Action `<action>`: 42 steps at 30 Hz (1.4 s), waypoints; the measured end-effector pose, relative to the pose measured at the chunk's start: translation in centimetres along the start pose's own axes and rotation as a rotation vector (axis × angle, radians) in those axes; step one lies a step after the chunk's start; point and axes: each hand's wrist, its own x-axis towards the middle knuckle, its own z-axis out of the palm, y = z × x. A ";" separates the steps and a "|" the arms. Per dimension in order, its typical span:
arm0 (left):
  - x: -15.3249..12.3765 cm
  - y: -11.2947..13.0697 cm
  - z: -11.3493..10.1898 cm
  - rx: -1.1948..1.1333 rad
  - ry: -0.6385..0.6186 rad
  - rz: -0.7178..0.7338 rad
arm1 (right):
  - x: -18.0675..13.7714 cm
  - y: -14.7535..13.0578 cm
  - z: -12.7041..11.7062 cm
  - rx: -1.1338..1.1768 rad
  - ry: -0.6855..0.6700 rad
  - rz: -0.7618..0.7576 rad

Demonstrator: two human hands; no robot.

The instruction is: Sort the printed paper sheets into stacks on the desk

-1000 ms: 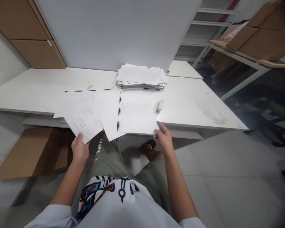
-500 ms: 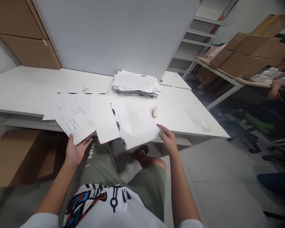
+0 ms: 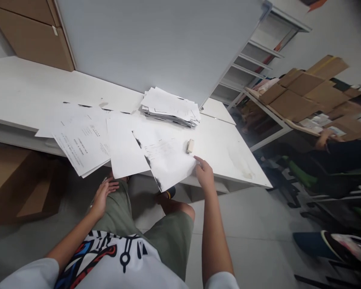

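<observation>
Desk edge [image 3: 240, 180] runs beneath overhanging paper [image 3: 165, 162] in the right hand [image 3: 204, 175].

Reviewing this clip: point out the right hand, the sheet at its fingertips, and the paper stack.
Right hand [image 3: 204, 174]: head view, back of the hand.
Sheet [image 3: 167, 159]: head view, middle of its upper face.
Paper stack [image 3: 170, 105]: head view, its top page.

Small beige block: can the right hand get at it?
Likely yes: the right hand is just short of the small beige block, nothing visible standing between them, though it has the black-edged sheet by its edge.
</observation>
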 end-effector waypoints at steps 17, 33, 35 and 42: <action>1.1 -0.3 0.8 0.119 0.070 -0.038 | 4.5 -2.4 1.1 -0.252 -0.026 -0.418; 1.2 -0.7 0.9 0.149 0.053 -0.023 | 2.3 -6.5 3.4 -0.418 0.175 -0.212; 1.2 -0.6 1.0 0.148 0.052 -0.024 | 2.2 -6.4 3.1 -0.420 0.172 -0.221; 1.0 -0.2 1.6 0.185 0.043 -0.035 | 1.8 -6.5 2.9 -0.434 0.188 -0.242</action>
